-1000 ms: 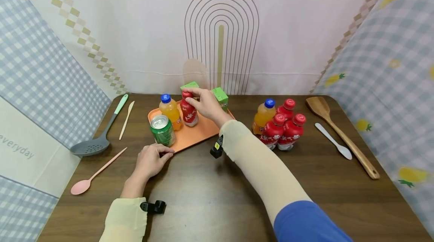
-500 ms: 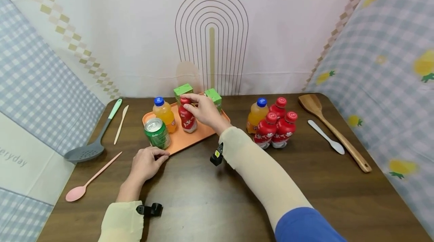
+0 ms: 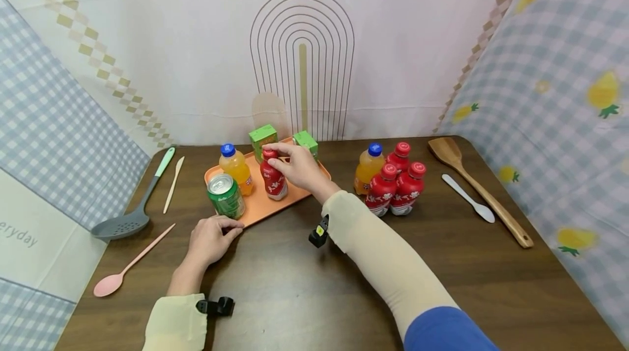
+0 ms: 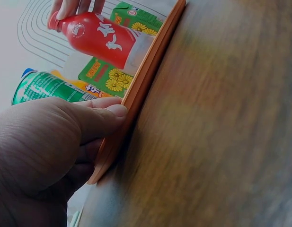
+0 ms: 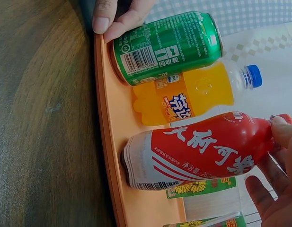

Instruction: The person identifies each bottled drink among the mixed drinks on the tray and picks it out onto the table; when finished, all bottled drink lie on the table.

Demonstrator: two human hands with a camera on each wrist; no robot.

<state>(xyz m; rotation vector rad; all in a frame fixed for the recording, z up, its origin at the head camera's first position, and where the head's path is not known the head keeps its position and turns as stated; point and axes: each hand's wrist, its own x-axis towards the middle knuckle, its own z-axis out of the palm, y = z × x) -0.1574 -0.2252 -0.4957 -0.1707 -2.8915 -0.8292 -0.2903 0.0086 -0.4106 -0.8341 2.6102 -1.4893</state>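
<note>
On the orange tray [image 3: 260, 212], a red cola bottle [image 3: 274, 179] stands upright near the front rim. My right hand [image 3: 301, 168] holds this bottle by its cap and neck; in the right wrist view its label [image 5: 207, 146] faces the camera. At the tray's near left corner my left hand [image 3: 210, 239] pinches the rim, thumb [image 4: 115, 111] on the outer side. Just beside the left hand is a green can [image 3: 226, 196]. An orange soda bottle [image 3: 237, 171] with a blue cap stands behind the can. Two green drink cartons [image 3: 262, 138] are at the tray's back, partly hidden.
Right of the tray cluster another orange soda bottle [image 3: 368, 170] and several red bottles [image 3: 380, 192]. A wooden spatula [image 3: 476, 190] and white spoon [image 3: 467, 197] lie at the right. A slotted turner [image 3: 123, 224], a small knife [image 3: 173, 184] and a pink spoon [image 3: 132, 263] lie left.
My right hand has moved the red bottle toward the tray's front rim, away from the orange soda bottle. The left hand stays on the rim. The head view has shifted slightly.
</note>
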